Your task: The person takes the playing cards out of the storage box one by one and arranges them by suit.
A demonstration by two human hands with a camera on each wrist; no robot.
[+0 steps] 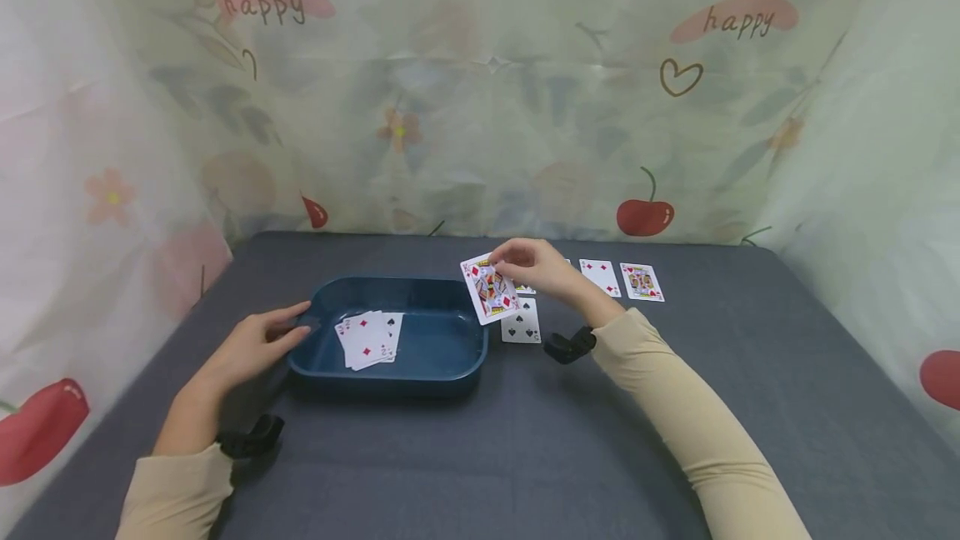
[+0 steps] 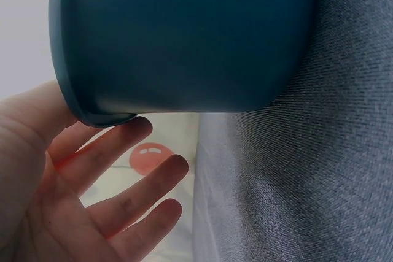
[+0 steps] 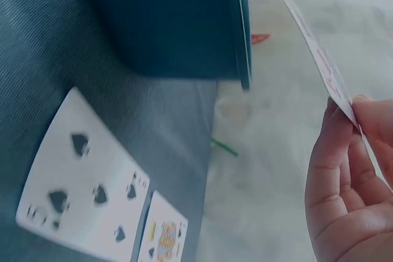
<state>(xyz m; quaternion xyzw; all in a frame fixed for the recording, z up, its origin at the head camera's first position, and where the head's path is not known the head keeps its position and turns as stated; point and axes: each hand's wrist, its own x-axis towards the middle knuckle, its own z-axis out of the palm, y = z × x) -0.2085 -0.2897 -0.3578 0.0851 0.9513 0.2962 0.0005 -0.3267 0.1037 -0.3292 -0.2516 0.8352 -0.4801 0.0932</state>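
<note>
A red-suited face card (image 1: 491, 290) is pinched between thumb and fingertips of my right hand (image 1: 536, 265), raised over the right end of a dark blue tray (image 1: 442, 373). In the right wrist view the card (image 3: 325, 69) appears nearly edge-on. My left hand (image 1: 251, 348) grips the tray's left rim with thumb and forefinger; its other fingers (image 2: 141, 191) spread loosely outside the wall. Inside the tray lies a small overlapping pile of playing cards (image 1: 366, 340), with a two of diamonds on top.
Right of the tray lies a five of spades (image 1: 521, 323), with a face card (image 3: 164, 234) just behind it. Farther right in the back row are a diamond card (image 1: 600, 277) and a face card (image 1: 642, 282). Another card there is mostly hidden by my right hand. A patterned curtain (image 1: 480, 148) encloses the grey-covered table (image 1: 480, 473).
</note>
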